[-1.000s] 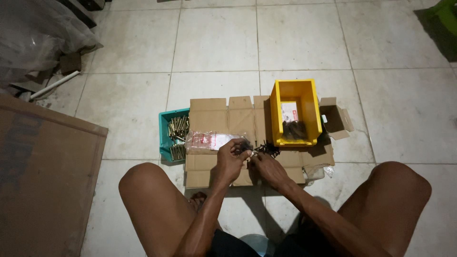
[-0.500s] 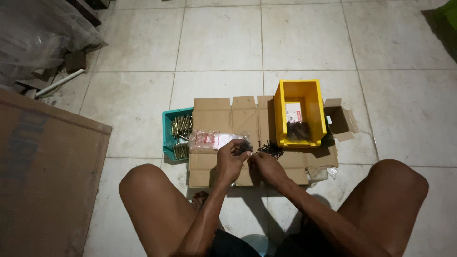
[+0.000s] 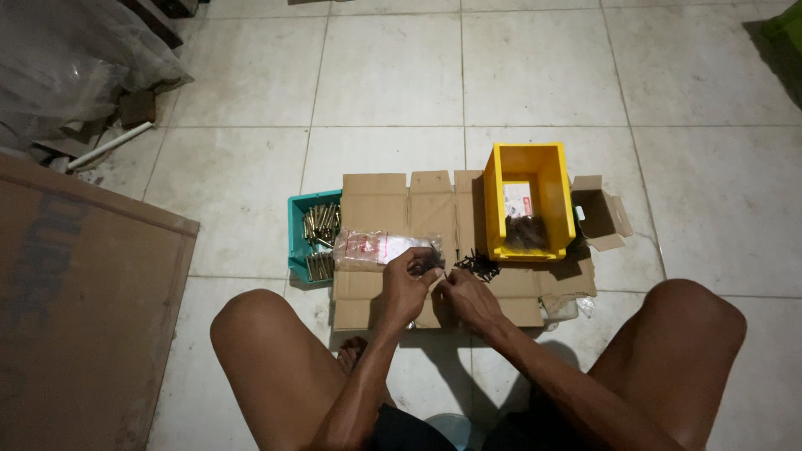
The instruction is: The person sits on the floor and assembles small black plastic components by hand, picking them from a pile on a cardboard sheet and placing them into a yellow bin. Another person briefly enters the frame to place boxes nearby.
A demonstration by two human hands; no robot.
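Clear plastic bag (image 3: 380, 248) with red print lies on flattened cardboard (image 3: 393, 200). White label with red (image 3: 518, 200) sits inside yellow bin (image 3: 493, 209). Small open cardboard box (image 3: 601, 213) stands beside the bin.

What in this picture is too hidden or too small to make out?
Head view only:
- What the left hand and right hand pinch: too small, covered by fingers.
- Dark bits on the cardboard: too small to name.
- Yellow bin contents: shadowed by its walls.
- Board: cut off at the left edge.

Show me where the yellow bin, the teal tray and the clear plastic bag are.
yellow bin (image 3: 494, 200): head view, on its left wall.
teal tray (image 3: 295, 238): head view, on its left rim.
clear plastic bag (image 3: 376, 248): head view, on its middle.
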